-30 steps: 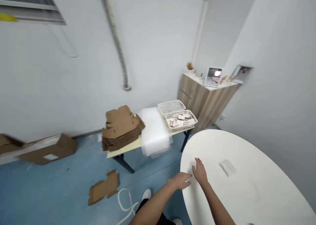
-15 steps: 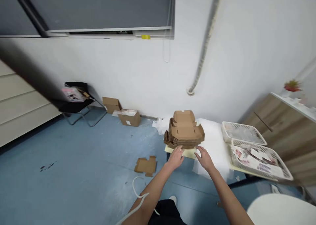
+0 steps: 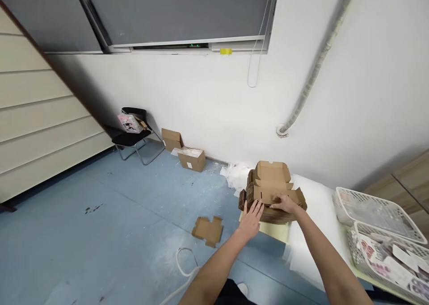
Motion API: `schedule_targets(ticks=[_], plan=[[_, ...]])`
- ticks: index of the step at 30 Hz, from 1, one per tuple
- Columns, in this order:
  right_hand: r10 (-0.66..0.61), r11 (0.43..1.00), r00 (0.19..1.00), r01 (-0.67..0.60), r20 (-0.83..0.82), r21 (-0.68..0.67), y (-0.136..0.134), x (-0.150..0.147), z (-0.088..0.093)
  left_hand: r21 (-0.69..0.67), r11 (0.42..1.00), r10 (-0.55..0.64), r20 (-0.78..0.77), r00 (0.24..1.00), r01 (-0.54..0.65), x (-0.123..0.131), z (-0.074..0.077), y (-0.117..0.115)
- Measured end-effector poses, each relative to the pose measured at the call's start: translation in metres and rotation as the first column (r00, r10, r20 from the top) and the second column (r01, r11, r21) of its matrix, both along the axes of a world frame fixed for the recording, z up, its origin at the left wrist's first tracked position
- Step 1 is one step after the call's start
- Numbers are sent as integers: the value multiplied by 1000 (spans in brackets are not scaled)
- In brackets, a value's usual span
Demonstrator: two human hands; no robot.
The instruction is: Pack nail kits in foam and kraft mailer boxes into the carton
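Cardboard boxes (image 3: pixel 272 193), folded flat in a pile, sit under both hands, which are open and just apart, neither clamped. The left hand (image 3: pixel 250 220), fingers spread, touches the pile's near corner; the right hand (image 3: pixel 284 203) rests on its top flap. The pile stands by the table (image 3: pixel 273 231) front edge, beside white foam sheet (image 3: pixel 311 224), with plastic baskets (image 3: pixel 375 215) at the right end.

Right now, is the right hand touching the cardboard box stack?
Touching: the head view shows the right hand resting on the front flap of the cardboard box stack.
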State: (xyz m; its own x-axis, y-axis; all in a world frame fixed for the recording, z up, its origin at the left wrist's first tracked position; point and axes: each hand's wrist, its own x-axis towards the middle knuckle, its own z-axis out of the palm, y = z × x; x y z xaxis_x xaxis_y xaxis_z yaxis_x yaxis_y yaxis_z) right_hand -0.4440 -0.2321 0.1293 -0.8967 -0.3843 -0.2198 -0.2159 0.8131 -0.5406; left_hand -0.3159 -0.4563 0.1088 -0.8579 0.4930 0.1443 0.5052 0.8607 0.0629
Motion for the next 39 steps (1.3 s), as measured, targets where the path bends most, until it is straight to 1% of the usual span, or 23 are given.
schedule_targets(ticks=[3,5,10,12,14,15,17,19,21,24,26,28,30,32,34,37,39], plan=[[23,994,994,-12,107,-107,1,-5,7,23,1000,7,0,1000,-7,-7,-3,1],[43,990,988,-22,149,-138,1,-6,11,42,999,18,-5,1000,-18,-12,-5,1],[-61,981,979,94,194,-167,6,-9,14,83,996,17,-36,999,-14,-16,-3,-2],[-74,980,976,110,207,-165,7,-8,15,93,996,14,-42,999,-10,-14,-1,-4],[-60,988,981,85,186,-126,6,-6,20,94,996,-5,-41,999,9,-10,0,-5],[-52,995,987,64,150,-82,4,-4,22,92,996,-19,-38,999,23,-8,0,-5],[-6,997,1000,4,30,77,-2,0,29,88,996,-31,-35,999,34,-4,-1,-4],[67,962,994,-42,-84,269,-8,7,35,83,996,-20,-34,999,23,-2,-5,-2],[110,923,986,-54,-126,381,-12,14,39,75,997,-6,-32,999,9,-1,-8,-1],[73,915,988,-13,-135,402,-14,25,46,69,998,-9,-37,999,12,-2,-12,-1],[47,915,983,30,-180,402,-12,30,55,75,997,-11,-50,999,15,-1,-13,-2],[47,922,964,59,-263,383,-7,36,69,92,996,-10,-68,998,16,-1,-12,-2],[78,938,926,58,-371,341,1,43,87,137,990,-2,-87,996,14,0,-7,1],[109,957,863,43,-493,286,13,55,107,203,978,-20,-99,995,40,-1,2,9],[107,968,790,56,-603,246,29,73,126,277,954,-88,-102,991,113,-3,13,24],[57,961,706,153,-706,232,63,114,147,376,889,-240,-103,965,261,-3,30,61],[10,940,681,243,-733,238,89,151,153,427,837,-329,-104,939,341,2,40,92]])
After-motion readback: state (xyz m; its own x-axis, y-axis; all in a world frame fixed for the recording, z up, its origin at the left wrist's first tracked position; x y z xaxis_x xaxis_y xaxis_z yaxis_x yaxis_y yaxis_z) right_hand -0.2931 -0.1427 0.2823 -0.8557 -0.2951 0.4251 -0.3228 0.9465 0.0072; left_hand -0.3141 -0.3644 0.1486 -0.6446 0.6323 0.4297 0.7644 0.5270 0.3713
